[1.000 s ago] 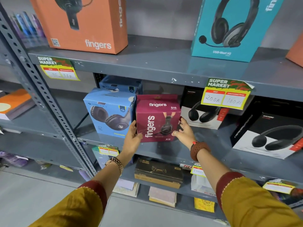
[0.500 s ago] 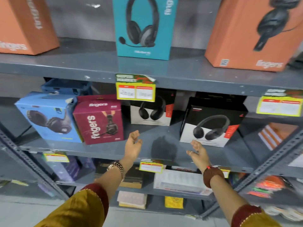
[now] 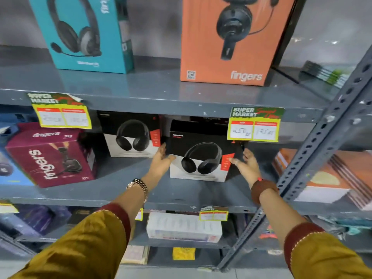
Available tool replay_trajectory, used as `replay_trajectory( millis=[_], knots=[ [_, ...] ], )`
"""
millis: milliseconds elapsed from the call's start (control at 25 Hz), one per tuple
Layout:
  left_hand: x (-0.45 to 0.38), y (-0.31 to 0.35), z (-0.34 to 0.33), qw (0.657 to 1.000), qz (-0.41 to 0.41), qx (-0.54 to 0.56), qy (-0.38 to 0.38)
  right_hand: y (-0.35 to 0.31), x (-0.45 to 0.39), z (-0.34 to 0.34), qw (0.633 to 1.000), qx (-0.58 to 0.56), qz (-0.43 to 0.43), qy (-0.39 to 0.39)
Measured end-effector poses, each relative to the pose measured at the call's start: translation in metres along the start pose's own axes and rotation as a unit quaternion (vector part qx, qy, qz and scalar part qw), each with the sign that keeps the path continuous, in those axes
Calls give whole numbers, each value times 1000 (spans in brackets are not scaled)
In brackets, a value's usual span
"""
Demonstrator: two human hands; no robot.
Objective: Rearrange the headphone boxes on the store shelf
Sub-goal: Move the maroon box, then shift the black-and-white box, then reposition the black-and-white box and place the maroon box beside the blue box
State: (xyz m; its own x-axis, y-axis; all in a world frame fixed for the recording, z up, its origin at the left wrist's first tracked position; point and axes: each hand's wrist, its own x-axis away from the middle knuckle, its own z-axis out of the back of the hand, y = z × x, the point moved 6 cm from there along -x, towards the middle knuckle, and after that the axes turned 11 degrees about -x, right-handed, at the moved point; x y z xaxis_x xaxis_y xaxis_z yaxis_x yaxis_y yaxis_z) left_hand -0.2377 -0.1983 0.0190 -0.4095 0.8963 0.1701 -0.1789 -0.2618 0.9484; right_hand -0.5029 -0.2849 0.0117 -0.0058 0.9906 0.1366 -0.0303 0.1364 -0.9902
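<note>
Closest to me are my two sleeves, and past them my left hand (image 3: 161,165) and right hand (image 3: 246,166) are clamped on either side of the black box (image 3: 201,154), fingers wrapped round its side edges with the thumbs at the front, so it's squeezed between my palms rather than pinched. The box sits on the middle shelf (image 3: 120,190), a bit tilted back, toward the right end and just under the price tag (image 3: 255,124) hanging off the shelf above. Just behind and left of it is a second black box (image 3: 130,137), close enough that my left fingers are near touching it. Further left is the maroon box (image 3: 50,158), well apart from what I'm holding, with a sliver of a blue box (image 3: 8,168) beyond that at the edge of view. Up top are the teal box (image 3: 86,33) and orange box (image 3: 229,41). Stuff I'd worry about from here: lifting too high would catch the top edge on that tag (it already looks curled), and sliding left carelessly would shove the second black box deeper or knock it over. My grip is only side pressure on smooth cardboard, so it could slip and tip forward off the shelf.
</note>
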Motion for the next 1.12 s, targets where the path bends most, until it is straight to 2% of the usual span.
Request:
replay_trajectory(
  millis=[200, 480, 840, 1120],
  knots=[
    [2, 9, -15, 1000, -8, -13, 1, -6, 2, -21, 999, 12, 17, -49],
    [23, 0, -14, 999, -45, 23, -2, -5, 27, -15, 999, -5, 28, -41],
    [68, -11, 26, 992, -74, 59, 83, -16, 74, -12, 995, -10, 66, -72],
    [80, -29, 90, 992, -63, 9, 105, -10, 87, -75, 991, 7, 62, -118]
  ],
)
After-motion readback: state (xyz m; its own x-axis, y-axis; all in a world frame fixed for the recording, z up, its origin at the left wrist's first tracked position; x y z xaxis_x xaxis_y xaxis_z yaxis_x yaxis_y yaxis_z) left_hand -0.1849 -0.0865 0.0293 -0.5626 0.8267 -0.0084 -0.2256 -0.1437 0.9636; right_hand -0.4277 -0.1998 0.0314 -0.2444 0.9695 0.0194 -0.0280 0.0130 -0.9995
